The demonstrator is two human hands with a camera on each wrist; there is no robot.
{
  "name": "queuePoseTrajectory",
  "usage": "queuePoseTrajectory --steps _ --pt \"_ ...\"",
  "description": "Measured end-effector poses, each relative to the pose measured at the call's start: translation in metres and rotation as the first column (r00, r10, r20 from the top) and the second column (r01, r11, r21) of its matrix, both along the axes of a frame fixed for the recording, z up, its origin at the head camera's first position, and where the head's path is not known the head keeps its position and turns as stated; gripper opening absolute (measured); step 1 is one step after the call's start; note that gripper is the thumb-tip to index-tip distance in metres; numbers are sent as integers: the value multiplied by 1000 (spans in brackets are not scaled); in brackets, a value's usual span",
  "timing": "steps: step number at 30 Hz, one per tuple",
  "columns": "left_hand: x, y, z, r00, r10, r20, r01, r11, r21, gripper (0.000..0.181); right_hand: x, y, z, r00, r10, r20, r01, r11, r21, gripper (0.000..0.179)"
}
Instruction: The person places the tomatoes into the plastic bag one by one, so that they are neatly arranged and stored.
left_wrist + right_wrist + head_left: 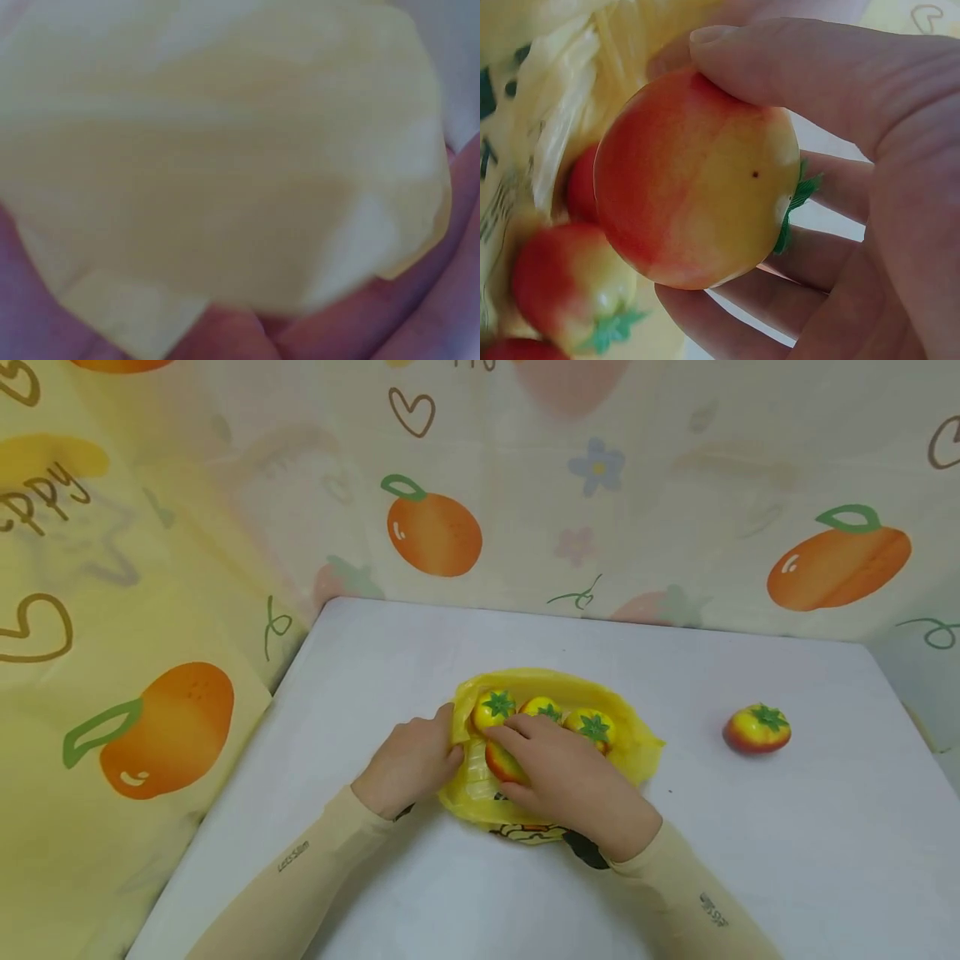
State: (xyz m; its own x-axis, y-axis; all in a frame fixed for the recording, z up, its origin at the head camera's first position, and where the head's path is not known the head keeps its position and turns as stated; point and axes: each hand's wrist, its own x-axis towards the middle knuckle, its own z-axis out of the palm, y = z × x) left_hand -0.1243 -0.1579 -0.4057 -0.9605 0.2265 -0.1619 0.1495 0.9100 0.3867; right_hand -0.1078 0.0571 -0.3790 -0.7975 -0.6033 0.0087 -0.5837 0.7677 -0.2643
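A yellow plastic bag (639,758) lies on the table with its mouth spread wide. At its left rim, my left hand (416,762) pinches the plastic; the left wrist view is mostly filled by the blurred bag (225,165). My right hand (573,781) reaches over the bag's mouth and holds a red-and-yellow toy tomato (694,184) between thumb and fingers. Inside the bag sit several more toy tomatoes (495,708) with green leafy tops, partly hidden behind the right hand. Another toy tomato (756,731) lies alone on the table to the right.
The white table (390,643) meets a fruit-printed curtain (525,510) along its back edge. A second stretch of printed cloth (165,635) runs down the left side. Dark print shows on the bag's near side.
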Motion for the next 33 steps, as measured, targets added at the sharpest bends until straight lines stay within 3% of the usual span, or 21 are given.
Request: queuePoseTrajectory --steps 18,33 --pt "0 1 -1 1000 -14 -20 13 999 -36 27 1 -22 -27 987 152 -43 -152 988 3 60" --pt "1 0 1 999 -24 -27 23 999 -25 25 -1 -23 -36 987 155 -38 -155 988 14 61"
